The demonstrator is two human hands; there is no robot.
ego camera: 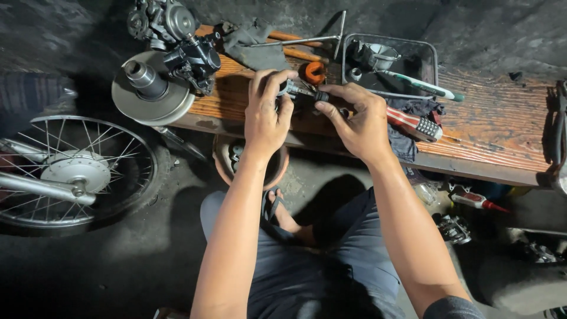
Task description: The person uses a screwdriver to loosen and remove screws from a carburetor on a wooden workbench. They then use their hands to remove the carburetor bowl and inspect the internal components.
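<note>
A long wooden tabletop (pixel 496 124) ran across the upper half of the frame, and a spoked motorcycle wheel (pixel 71 171) lay on the floor at the left. On the tabletop's upper-left end sat a round pulley disc (pixel 155 94) with a carburettor-like assembly (pixel 192 59) against it; a metal tray (pixel 422 59) with a toothbrush (pixel 422 85) stood upper right of centre, a red-handled brush (pixel 413 122) just below it.

At the middle of the frame, above the tabletop's near edge, both hands met on a small dark metal part (pixel 304 93). The left hand (pixel 267 115) had its fingers (pixel 277 80) curled over one end, clenched on it; the right hand (pixel 357 118) pinched the other end between thumb and fingertips.

The part was held right over the edge, with a clay-coloured bowl (pixel 224 162) and the dark floor beneath. A slip of greasy fingers would likely have dropped it or a loose piece into that clutter, hard to find in the dim light. The orange ring (pixel 315 72) just behind the hands could have been knocked by a knuckle.
</note>
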